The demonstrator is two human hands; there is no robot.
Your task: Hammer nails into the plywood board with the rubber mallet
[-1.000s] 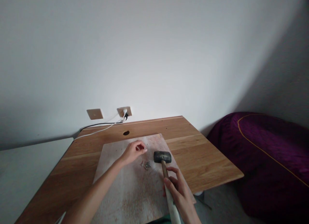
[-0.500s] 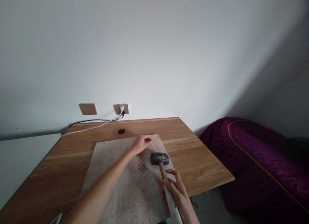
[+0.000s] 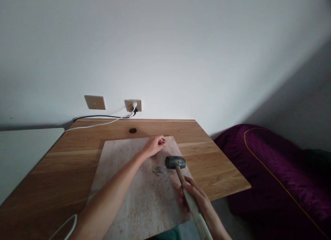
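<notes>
My right hand is wrapped round the wooden handle of a black-headed rubber mallet. Its head hovers over the right side of a pale, worn wooden board. Near the board's far right corner is my left hand, fingers curled together in a pinch; anything between the fingertips is too small to make out. A little pile of thin metal nails or screws lies on the board between the left wrist and the mallet head. Several dark dots in a row mark the board left of that hand.
The board rests on a wooden table against a white wall. A round cable hole is near its back edge. White and black cables run to a wall socket. A white panel stands left, a purple covered piece right.
The view has tilted slightly down. My right hand, still round the mallet, has turned its handle a bit more to the right. My left hand stays pinched near the board's far corner.
</notes>
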